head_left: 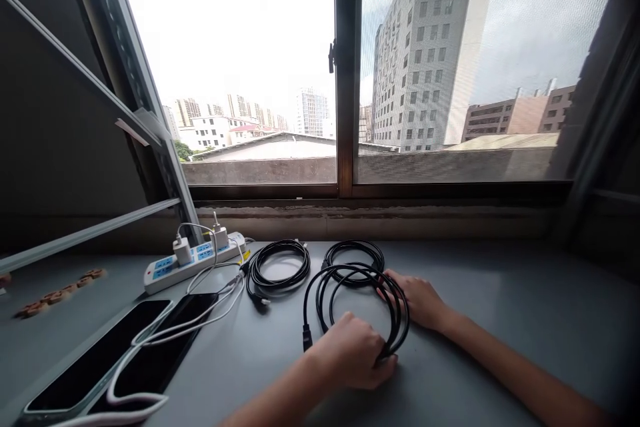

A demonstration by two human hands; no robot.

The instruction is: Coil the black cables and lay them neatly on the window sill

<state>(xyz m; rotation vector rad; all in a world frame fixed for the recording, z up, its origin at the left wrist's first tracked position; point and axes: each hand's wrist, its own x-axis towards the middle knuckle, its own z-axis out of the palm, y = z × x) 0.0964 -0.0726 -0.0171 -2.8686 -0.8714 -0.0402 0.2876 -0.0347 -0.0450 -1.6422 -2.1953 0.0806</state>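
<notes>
A black cable coil [325, 287] lies on the grey table [500, 307] in front of me. My left hand [353, 350] is closed round the near edge of this coil. My right hand [420, 300] grips the coil's right side with its fingers curled over the loops. A plug end of the cable [306, 337] hangs at the coil's lower left. Two more black cable coils lie behind it: one [279, 265] to the left, one [354, 253] straight behind and touching the held coil.
A white power strip [193, 260] with two white chargers sits at the back left. Two dark phones [100, 353] lie at the near left with white cables across them. Small brown pieces [55, 293] lie at the far left. A window and a metal frame stand behind the table.
</notes>
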